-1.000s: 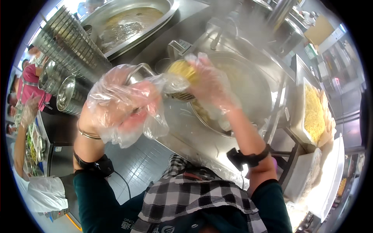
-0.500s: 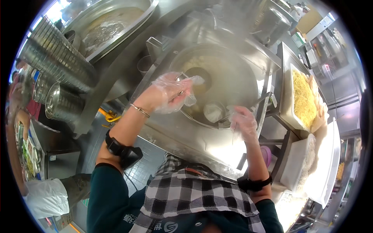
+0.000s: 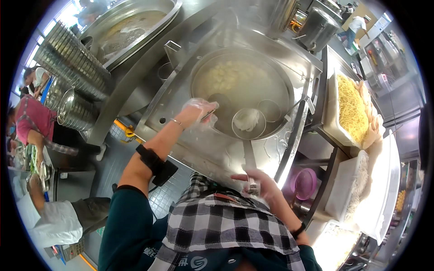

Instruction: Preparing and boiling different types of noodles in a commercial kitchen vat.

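Observation:
My left hand (image 3: 200, 114), in a clear plastic glove, is closed round a thin handle over the near-left rim of a large round pot (image 3: 197, 67). A dark round ladle bowl (image 3: 221, 100) sits in the cloudy liquid just beyond that hand. My right hand (image 3: 262, 186), also gloved, grips the end of a noodle strainer's flat metal handle (image 3: 249, 156). The round strainer basket hangs over the pot's near edge and holds a white clump, apparently noodles (image 3: 246, 120). Another wire strainer (image 3: 270, 111) stands in the liquid right of it.
Pale pieces float at the pot's far side. Trays of yellow noodles (image 3: 352, 113) and white noodles (image 3: 355, 189) stand at the right. Stacked metal bowls (image 3: 74, 58) and a second large pan (image 3: 135, 36) are at the left. Other people work at the far left; one walks at the back right.
My right hand has drawn back toward my body with its strainer handle, which now points at me. My left hand has moved slightly down and the ladle bowl has shifted left. Less steam shows.

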`<move>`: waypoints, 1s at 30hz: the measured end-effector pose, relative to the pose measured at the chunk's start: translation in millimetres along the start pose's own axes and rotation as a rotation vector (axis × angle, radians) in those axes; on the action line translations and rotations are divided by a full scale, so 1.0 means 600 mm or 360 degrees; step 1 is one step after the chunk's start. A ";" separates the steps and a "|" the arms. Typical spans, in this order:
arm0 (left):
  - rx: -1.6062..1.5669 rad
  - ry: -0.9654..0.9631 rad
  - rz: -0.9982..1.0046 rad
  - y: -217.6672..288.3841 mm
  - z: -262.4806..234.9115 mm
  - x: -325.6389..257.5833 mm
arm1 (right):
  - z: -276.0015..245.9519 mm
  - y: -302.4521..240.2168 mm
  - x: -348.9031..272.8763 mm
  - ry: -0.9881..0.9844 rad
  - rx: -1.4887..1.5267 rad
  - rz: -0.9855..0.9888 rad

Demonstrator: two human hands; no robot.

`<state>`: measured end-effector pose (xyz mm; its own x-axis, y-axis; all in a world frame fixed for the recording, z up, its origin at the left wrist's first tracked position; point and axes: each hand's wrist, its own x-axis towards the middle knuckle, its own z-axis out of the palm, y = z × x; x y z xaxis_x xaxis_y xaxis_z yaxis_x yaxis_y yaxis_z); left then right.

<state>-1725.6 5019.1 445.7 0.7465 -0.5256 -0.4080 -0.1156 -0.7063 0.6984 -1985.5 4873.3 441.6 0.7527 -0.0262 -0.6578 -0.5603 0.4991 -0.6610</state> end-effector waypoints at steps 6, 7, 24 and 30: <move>0.0496 0.0460 0.0771 0.000 -0.001 0.016 | -0.008 0.005 -0.007 0.0087 0.0393 0.0039; 0.0496 0.0468 0.0761 0.003 -0.002 0.021 | -0.018 0.009 -0.004 0.0055 0.0547 0.0067; 0.0559 0.1004 0.0866 -0.085 0.021 0.117 | -0.020 0.100 0.019 -0.0097 0.0700 0.0082; 0.0237 0.1777 0.0232 -0.135 -0.258 -0.103 | -0.066 0.135 0.022 -0.0315 0.1078 0.0277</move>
<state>-1660.8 5182.3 505.5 0.8777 0.0566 0.4759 -0.2704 -0.7614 0.5892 -2034.5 4879.0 365.0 0.7565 0.2274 -0.6132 -0.3886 0.9104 -0.1419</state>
